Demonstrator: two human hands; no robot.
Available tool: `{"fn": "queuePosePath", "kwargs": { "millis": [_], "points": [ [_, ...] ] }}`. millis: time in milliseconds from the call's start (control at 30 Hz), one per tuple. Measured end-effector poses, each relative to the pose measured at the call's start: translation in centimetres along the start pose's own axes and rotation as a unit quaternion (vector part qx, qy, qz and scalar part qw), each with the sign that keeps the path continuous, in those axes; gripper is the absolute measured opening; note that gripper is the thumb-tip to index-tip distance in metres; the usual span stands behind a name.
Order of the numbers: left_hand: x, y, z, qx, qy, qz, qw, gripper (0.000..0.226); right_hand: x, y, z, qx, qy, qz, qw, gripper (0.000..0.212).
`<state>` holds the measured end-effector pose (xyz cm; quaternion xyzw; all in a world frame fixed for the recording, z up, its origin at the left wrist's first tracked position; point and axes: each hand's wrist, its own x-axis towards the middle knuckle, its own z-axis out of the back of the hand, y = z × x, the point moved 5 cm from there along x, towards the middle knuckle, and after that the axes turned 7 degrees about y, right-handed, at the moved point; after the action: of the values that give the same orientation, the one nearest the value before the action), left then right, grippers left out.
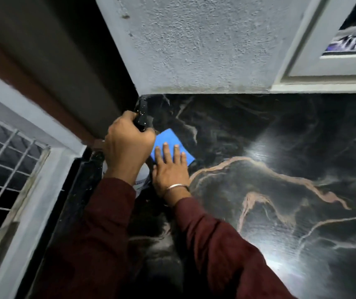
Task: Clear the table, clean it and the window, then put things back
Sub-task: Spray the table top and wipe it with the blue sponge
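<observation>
Left hand (127, 145) grips spray bottle (142, 117) by its trigger head, likely aiming at the dark marble table (269, 169). Right hand (169, 167), fingers flat, presses blue cloth (168, 139) down, probably ready for wiping.

left hand (127, 145) grips spray bottle (142, 117) | right hand (169, 167) flat on blue cloth (168, 140) | marble table (280, 190)

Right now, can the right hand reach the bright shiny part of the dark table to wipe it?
Probably yes. The right hand presses the blue cloth flat on the table, and nothing lies between it and the shiny patch. The left hand grips the spray bottle off to the side.
</observation>
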<state>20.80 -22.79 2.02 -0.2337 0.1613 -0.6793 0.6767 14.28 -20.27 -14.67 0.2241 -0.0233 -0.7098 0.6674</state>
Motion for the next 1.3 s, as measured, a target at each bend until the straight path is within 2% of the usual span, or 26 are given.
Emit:
{"fn": "queuePosePath", "kwargs": {
  "millis": [100, 167, 233, 333, 467, 600, 833, 1000, 1133, 1300],
  "points": [
    [0.2, 0.7, 0.5, 0.005, 0.002, 0.003, 1.0, 0.014, -1.8, 3.7, -2.5, -0.03, 0.034, 0.085, 0.995, 0.058],
    [0.0, 0.3, 0.2, 0.005, 0.008, -0.001, 1.0, 0.011, -3.8, 4.1, -4.0, -0.097, 0.074, 0.155, 0.98, 0.056],
    [-0.3, -0.8, -0.5, 0.003, 0.013, -0.006, 1.0, 0.012, -6.4, 2.9, -4.3, -0.145, 0.085, 0.219, 0.961, 0.054],
    [-1.0, -3.4, -2.1, 0.006, 0.033, -0.011, 0.999, 0.015, -8.9, -1.4, -3.3, -0.131, 0.05, 0.226, 0.964, 0.053],
    [-3.0, -8.1, -5.0, 0.006, 0.058, -0.017, 0.998, 0.02, -10.3, -9.9, -0.6, -0.066, -0.01, 0.107, 0.992, 0.055],
    [-5.7, -12.8, -8.1, 0.004, 0.08, -0.034, 0.996, 0.017, -12.7, -20.3, 3.0, -0.059, -0.049, -0.015, 0.997, 0.054],
    [-11.8, -21.1, -13.7, -0.005, 0.12, -0.074, 0.99, 0.014, -20.9, -40.7, 8.0, -0.048, -0.097, -0.197, 0.974, 0.061],
    [-15.7, -26.2, -16.5, -0.008, 0.141, -0.099, 0.985, 0.01, -27.4, -52.4, 10.5, -0.027, -0.151, -0.312, 0.938, 0.069],
    [-17.5, -28.7, -17.7, -0.021, 0.154, -0.115, 0.981, 0.011, -31.1, -56.0, 10.1, 0.013, -0.16, -0.387, 0.908, 0.064],
    [-17.7, -28.2, -16.7, -0.028, 0.154, -0.122, 0.98, 0.012, -31.7, -50.0, 8.2, 0.069, -0.197, -0.445, 0.871, 0.064]
  ]
}}
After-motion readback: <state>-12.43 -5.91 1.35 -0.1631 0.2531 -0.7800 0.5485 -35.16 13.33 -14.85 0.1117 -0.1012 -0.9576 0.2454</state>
